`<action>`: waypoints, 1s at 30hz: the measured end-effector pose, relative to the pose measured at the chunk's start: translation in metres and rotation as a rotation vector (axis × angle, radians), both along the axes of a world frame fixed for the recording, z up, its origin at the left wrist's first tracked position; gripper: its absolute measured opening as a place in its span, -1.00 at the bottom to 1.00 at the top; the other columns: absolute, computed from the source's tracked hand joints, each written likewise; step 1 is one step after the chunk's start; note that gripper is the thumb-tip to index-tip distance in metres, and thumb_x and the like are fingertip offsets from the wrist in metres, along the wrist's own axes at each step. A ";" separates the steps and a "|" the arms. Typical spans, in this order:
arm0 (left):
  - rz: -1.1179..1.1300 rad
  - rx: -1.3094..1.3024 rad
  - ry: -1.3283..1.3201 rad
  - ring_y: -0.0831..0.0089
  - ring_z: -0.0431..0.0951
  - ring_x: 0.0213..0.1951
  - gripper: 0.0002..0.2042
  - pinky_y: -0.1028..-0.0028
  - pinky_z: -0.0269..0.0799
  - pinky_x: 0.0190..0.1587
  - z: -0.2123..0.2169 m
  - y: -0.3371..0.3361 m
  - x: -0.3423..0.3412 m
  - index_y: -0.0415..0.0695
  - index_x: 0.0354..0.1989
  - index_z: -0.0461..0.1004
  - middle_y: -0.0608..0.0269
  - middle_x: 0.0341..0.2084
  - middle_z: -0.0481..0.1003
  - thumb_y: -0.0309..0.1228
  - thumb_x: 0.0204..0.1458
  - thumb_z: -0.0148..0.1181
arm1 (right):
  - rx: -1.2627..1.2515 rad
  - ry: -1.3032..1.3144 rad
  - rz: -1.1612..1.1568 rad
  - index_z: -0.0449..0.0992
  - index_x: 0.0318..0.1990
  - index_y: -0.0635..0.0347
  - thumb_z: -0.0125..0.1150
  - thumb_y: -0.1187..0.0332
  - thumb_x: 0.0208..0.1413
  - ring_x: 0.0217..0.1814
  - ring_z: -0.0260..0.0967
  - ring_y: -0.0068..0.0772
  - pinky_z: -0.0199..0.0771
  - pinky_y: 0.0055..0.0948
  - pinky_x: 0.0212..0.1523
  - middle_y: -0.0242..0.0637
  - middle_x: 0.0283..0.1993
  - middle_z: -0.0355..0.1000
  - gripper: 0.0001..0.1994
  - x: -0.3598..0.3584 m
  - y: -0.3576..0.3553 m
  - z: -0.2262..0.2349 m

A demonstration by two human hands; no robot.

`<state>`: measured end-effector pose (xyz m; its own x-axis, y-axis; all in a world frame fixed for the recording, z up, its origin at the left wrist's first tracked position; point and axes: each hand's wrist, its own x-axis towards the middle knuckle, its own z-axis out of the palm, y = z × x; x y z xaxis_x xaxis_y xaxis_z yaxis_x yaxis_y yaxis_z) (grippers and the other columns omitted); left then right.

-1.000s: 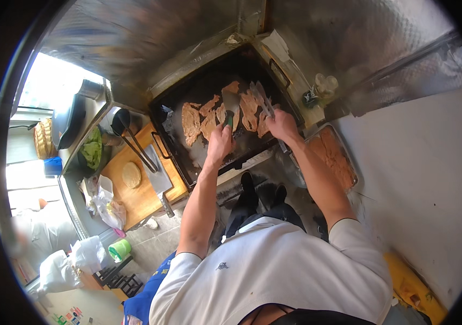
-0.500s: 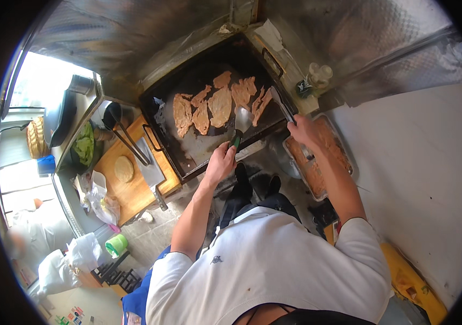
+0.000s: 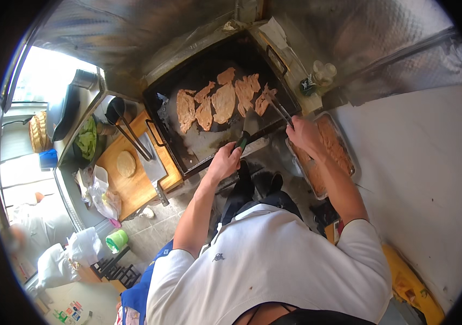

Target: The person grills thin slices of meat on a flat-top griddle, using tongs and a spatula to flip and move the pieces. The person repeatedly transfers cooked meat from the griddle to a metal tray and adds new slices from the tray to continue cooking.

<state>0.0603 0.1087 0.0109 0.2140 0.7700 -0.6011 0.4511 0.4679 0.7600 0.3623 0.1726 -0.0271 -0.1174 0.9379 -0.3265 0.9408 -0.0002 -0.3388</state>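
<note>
The left hand (image 3: 224, 161) is gripping a green-handled spatula (image 3: 246, 132), its flat blade lying on the black griddle (image 3: 198, 151). The right hand (image 3: 302, 134) is squeezing metal tongs (image 3: 279, 108) – their tips are touching the meat pieces (image 3: 224, 102) cooking there. Just beside that hand a tray (image 3: 350, 157) of raw meat is sitting. To the left a wooden board (image 3: 133, 184) is carrying a round flatbread (image 3: 126, 163) and a ladle (image 3: 125, 122). Farther off – green leaves (image 3: 86, 138) are lying on the worktop (image 3: 76, 100).
</note>
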 end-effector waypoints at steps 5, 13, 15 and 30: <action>0.136 0.045 -0.093 0.45 0.50 -0.53 -0.63 0.37 0.40 -0.39 -0.016 -0.006 -0.004 -0.33 0.00 0.44 0.26 -0.63 0.45 -0.22 0.32 0.00 | -0.077 -0.093 0.064 0.47 -0.21 0.33 0.13 0.17 0.16 -0.27 0.53 0.24 0.52 0.12 -0.20 0.12 -0.39 0.55 -0.67 0.010 -0.012 0.012; 0.227 0.101 -0.129 0.47 0.48 -0.54 -0.64 0.39 0.39 -0.40 -0.028 0.016 0.002 -0.34 0.03 0.43 0.26 -0.58 0.43 -0.23 0.34 -0.02 | -0.073 -0.013 0.082 0.50 -0.29 0.36 0.09 0.27 0.15 -0.35 0.52 0.20 0.51 0.14 -0.27 0.11 -0.41 0.53 -0.74 -0.024 -0.023 0.034; 0.160 0.114 -0.092 0.48 0.47 -0.53 -0.63 0.39 0.39 -0.38 -0.018 0.016 0.001 -0.34 0.03 0.44 0.26 -0.59 0.43 -0.22 0.33 -0.02 | -0.081 0.050 0.066 0.49 -0.32 0.38 0.09 0.28 0.15 -0.36 0.49 0.23 0.49 0.14 -0.26 0.14 -0.43 0.50 -0.74 -0.011 -0.028 0.009; 0.065 -0.086 -0.131 0.52 0.44 -0.57 -0.63 0.43 0.32 -0.45 0.007 0.010 -0.008 -0.32 -0.01 0.45 0.33 -0.64 0.38 -0.20 0.34 -0.02 | -0.153 0.105 -0.065 0.48 -0.32 0.43 0.10 0.23 0.17 -0.29 0.50 0.21 0.52 0.08 -0.22 0.17 -0.38 0.50 -0.68 -0.013 -0.037 0.014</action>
